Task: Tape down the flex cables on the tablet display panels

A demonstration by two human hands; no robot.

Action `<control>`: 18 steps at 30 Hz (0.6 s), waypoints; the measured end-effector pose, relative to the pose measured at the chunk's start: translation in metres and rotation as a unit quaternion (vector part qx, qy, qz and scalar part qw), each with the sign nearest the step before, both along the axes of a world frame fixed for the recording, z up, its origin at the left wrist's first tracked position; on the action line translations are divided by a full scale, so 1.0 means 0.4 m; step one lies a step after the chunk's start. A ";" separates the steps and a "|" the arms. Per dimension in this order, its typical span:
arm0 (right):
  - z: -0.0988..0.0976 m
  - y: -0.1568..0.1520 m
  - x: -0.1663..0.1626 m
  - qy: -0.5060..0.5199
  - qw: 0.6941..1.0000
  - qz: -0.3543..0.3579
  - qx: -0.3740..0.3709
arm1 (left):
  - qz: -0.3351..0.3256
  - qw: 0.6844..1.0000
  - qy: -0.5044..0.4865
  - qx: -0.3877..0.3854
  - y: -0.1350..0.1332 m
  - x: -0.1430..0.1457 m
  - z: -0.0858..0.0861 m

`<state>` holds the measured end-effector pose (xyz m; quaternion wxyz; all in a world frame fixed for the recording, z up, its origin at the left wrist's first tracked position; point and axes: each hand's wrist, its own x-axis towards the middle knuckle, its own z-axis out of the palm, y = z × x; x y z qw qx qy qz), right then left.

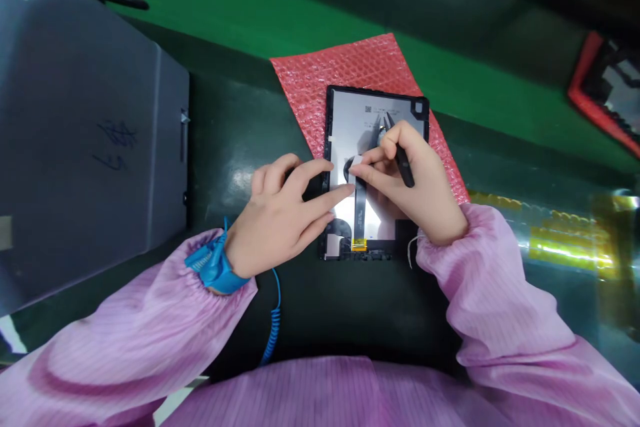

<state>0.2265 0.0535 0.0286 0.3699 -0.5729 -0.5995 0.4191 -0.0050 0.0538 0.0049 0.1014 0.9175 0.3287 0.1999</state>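
A tablet screen panel (373, 117) lies back side up on a red bubble-wrap sheet (345, 70), with a dark flex cable (359, 210) running down its middle to a gold connector. My left hand (283, 213) rests on the panel's left edge, fingers stretched out toward the cable. My right hand (417, 180) is closed around black tweezers (397, 147) whose tips point away from me, and its thumb and forefinger pinch a small white strip (356, 167) at the top of the cable. A blue wrist strap (215, 267) sits on my left wrist.
A large grey box (85, 140) stands at the left. The bench is dark green (240, 120) with a brighter green band (280, 10) behind. A red tray (607, 90) with parts is at the far right, and yellow tape rolls (555, 233) lie beside my right sleeve.
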 end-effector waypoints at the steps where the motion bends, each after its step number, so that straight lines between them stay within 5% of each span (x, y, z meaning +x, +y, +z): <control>1: 0.001 -0.001 -0.002 -0.008 1.000 -0.003 0.001 | -0.003 1.000 0.010 0.006 -0.001 0.002 0.000; 10: -0.010 0.058 -0.001 -0.114 0.983 -0.117 0.086 | -0.037 0.999 0.029 0.021 -0.012 -0.001 0.000; 14: -0.005 0.054 0.083 -0.149 0.963 -0.174 0.140 | -0.192 0.980 0.040 0.017 -0.034 0.019 0.003; 18: 0.000 0.001 0.217 -0.209 0.944 -0.216 0.134 | -0.169 0.982 0.080 -0.021 -0.023 0.059 -0.002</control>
